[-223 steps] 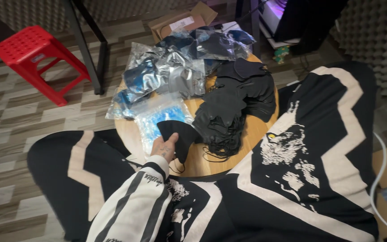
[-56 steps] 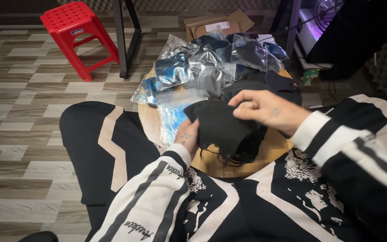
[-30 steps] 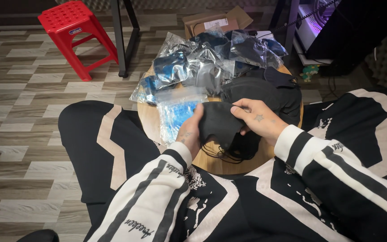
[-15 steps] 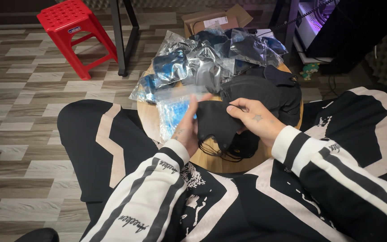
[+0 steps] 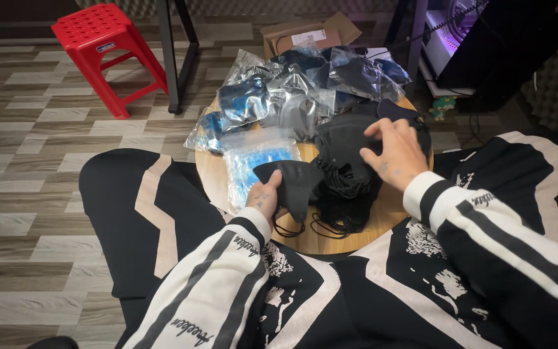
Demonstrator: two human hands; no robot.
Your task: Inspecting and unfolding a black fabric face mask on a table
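Fingers of the left hand (image 5: 265, 197) are closed on a single black face mask (image 5: 290, 183), pinching its near edge; the mask is held flat just above the near-left part of the round wooden table (image 5: 321, 240), with its ear loops hanging toward the table edge. Fingers of the right hand (image 5: 394, 150) are spread and open, gripping nothing; the fingertips rest on top of the pile of black masks (image 5: 350, 171) at the centre of the table, just right of the held mask.

Head view, remaining items: a clear plastic bag with blue contents (image 5: 253, 163) lies flat on the table directly behind the left hand, partly under the held mask. Behind it, a heap of clear plastic packets (image 5: 292, 90) holding dark and blue items covers the far part of the table and overhangs its far-left edge. A cardboard box (image 5: 308, 35) sits on the floor beyond the heap. A red plastic stool (image 5: 104, 48) stands on the patterned floor at upper left, well apart from the table, beside a black metal leg (image 5: 174, 61). Both arms wear black-and-white striped sleeves; the person's legs, in matching black-and-white clothing, flank the table on either side.
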